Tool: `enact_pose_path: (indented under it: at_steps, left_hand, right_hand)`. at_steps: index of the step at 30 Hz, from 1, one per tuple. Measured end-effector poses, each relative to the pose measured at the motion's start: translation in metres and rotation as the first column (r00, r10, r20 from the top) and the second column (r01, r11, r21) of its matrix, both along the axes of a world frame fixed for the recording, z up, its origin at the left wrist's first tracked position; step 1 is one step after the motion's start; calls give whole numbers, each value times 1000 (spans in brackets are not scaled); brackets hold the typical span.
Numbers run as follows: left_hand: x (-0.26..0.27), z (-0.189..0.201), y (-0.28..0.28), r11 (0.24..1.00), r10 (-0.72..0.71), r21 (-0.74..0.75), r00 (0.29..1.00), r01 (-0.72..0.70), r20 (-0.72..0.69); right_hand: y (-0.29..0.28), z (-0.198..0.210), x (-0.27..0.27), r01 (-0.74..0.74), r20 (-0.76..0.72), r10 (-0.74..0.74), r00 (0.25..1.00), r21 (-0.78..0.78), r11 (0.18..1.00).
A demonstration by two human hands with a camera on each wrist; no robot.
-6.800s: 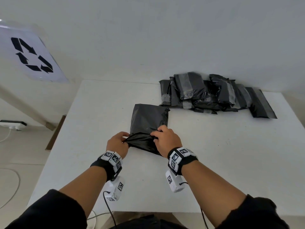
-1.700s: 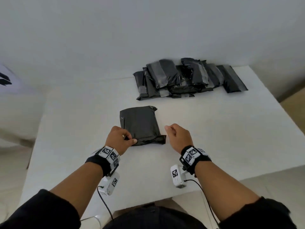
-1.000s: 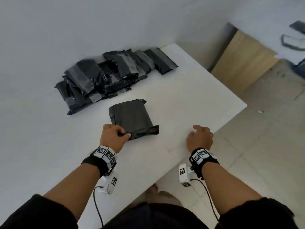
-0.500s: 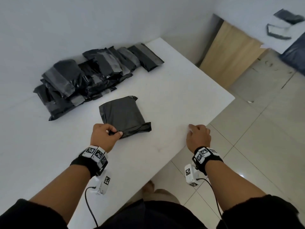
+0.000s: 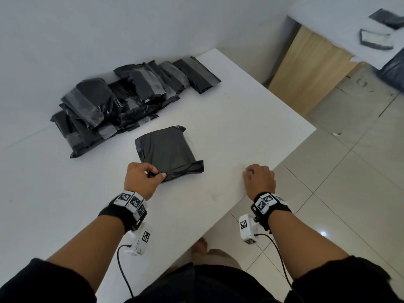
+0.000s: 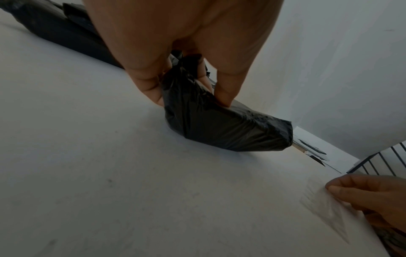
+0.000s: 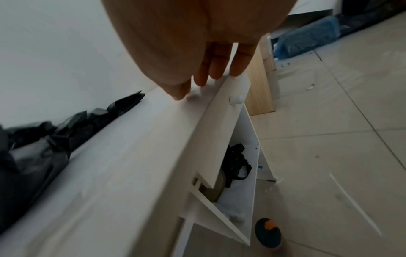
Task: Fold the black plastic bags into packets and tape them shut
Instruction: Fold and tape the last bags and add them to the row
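Note:
A folded black plastic bag (image 5: 166, 149) lies flat on the white table (image 5: 240, 106). My left hand (image 5: 158, 173) pinches its near left corner between thumb and fingers, which the left wrist view shows on the bag (image 6: 230, 132) close up. My right hand (image 5: 249, 171) sits at the table's right edge, away from the bag. Its fingertips (image 6: 329, 187) touch the end of a clear tape strip (image 6: 323, 205) stuck there. A pile of taped black packets (image 5: 131, 95) lies at the back by the wall.
The table's right edge drops to a tiled floor (image 5: 349, 193). Under that edge a white cabinet door (image 7: 228, 132) hangs open with black straps (image 7: 236, 161) inside. A wooden cabinet (image 5: 306, 68) stands behind. An orange and teal object (image 7: 268, 231) lies on the floor.
My right hand has let go of the bag and moved right to the table's edge, where it stays. The left hand keeps its pinch on the folded bag. The head view has swung right.

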State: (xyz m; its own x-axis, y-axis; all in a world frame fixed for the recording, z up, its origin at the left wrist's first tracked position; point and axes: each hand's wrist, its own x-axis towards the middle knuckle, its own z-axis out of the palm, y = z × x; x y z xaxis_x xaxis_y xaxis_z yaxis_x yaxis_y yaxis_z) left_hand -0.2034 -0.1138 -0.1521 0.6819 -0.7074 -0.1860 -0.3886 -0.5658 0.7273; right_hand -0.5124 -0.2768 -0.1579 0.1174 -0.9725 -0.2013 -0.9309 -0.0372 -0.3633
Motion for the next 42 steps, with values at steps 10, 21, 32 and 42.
enact_pose_path:
  at_steps: [10,21,32,42]
  left_hand:
    - [-10,23,4,997,71,38,997,-72,21]
    - [3,29,26,980,189,53,982,-190,27]
    - [28,27,80,943,309,113,950,-312,43]
    - [36,46,96,971,-45,232,912,-56,409]
  right_hand:
    - [-15,8,15,-24,13,24,1000,22,999]
    - [23,51,60,-221,662,60,747,163,962]
    - [75,123,153,-612,859,-315,403,509,606]
    - [110,110,218,-713,758,-542,363,601,362]
